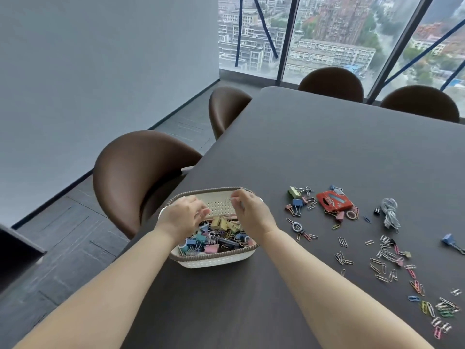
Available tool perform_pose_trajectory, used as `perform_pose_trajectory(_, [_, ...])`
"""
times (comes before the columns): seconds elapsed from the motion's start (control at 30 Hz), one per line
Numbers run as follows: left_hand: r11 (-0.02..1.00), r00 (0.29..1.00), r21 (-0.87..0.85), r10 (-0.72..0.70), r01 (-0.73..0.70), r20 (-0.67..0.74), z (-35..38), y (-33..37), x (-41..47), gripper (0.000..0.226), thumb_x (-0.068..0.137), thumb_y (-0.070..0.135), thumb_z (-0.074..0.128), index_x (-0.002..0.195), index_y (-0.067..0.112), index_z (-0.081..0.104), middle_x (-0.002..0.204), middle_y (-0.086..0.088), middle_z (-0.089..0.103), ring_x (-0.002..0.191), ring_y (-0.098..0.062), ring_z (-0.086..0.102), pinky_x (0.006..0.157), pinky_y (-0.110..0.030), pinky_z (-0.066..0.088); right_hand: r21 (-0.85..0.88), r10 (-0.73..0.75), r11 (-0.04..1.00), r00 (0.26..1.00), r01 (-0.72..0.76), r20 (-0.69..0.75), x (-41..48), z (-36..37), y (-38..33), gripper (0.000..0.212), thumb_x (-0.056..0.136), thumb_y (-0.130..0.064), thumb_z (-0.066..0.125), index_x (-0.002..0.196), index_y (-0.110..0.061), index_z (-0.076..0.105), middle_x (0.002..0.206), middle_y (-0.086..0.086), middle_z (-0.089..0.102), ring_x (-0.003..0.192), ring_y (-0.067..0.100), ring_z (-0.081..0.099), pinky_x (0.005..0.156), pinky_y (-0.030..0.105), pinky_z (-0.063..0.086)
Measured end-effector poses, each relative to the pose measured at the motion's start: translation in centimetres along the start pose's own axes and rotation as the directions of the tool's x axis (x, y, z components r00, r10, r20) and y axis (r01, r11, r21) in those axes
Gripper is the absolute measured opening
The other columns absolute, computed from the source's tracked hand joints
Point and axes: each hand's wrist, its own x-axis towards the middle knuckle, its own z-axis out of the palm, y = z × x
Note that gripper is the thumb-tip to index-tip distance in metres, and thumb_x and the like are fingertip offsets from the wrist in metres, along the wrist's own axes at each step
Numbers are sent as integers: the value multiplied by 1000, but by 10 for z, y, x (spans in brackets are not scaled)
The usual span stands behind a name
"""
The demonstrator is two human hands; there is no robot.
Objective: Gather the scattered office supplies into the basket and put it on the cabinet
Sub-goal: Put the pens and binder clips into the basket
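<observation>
A white basket with a brown woven rim stands near the table's left edge, holding several coloured binder clips and paper clips. Both of my hands hover over it. My left hand has loosely curled fingers above the clips and holds nothing that I can see. My right hand is beside it with fingers curved downward over the far half of the basket; whether it pinches anything is hidden. To the right lie scattered paper clips, binder clips, a red box and a coiled cable.
The dark table stretches far and right. Brown chairs stand along its left and far sides. A blue binder clip lies at the right edge. A dark cabinet corner shows at the left. Windows are behind.
</observation>
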Motion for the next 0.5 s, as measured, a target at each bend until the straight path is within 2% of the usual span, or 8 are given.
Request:
perform_pose_trajectory(0.07, [999,1000,-28,16,-17,-25,-1,-4,-3,21,92,33,51,96,17,65,94,3,63,88,-16,58,68,-30,46,-110,11,994,994,2,113,0,8,3,26,95,-29,46,113,-16,60,118,3,59,108,22,51,95,34,41])
perform_pose_trajectory(0.13, [997,999,-68,30,-31,-20,-1,-6,-5,16,89,28,57,91,14,65,88,2,64,80,-17,59,66,-33,50,-188,29,982,981,8,192,-3,12,8,26,93,-30,49,111,-17,63,120,2,57,111,22,48,96,34,38])
perform_pose_trajectory(0.2, [995,999,-93,40,-42,-25,1,-4,-5,16,87,27,61,87,12,65,83,1,64,72,-15,56,62,-29,47,-199,40,980,982,-3,183,-6,11,11,24,95,-25,46,103,-13,65,111,5,61,103,25,53,86,33,42])
perform_pose_trajectory(0.3, [995,998,-78,64,-65,-26,7,4,-2,20,87,32,60,85,13,65,82,2,62,70,-12,53,57,-17,34,-236,43,972,994,-18,104,-8,8,14,24,98,-25,38,98,-10,58,89,13,65,79,32,54,64,34,44])
perform_pose_trajectory(0.37, [993,994,-47,104,-104,-14,11,11,1,18,88,30,59,88,13,65,84,1,63,76,-16,57,67,-23,42,-268,16,963,997,4,70,-9,5,16,24,98,-24,37,99,-9,55,84,17,64,69,34,50,58,31,37])
perform_pose_trajectory(0.43, [993,994,-43,111,-111,-3,15,16,2,11,86,15,59,94,15,66,90,0,65,86,-19,59,82,-36,47,-286,-26,957,999,37,41,-10,0,19,24,99,-23,36,101,-9,55,87,17,64,71,39,56,58,33,35])
perform_pose_trajectory(0.5, [993,995,-64,96,-94,30,18,16,1,28,79,-4,57,99,13,66,97,-2,64,93,-21,57,83,-39,50,-275,-76,959,997,73,1,-12,-5,25,24,98,-23,38,102,-10,58,93,13,66,74,40,60,59,34,38])
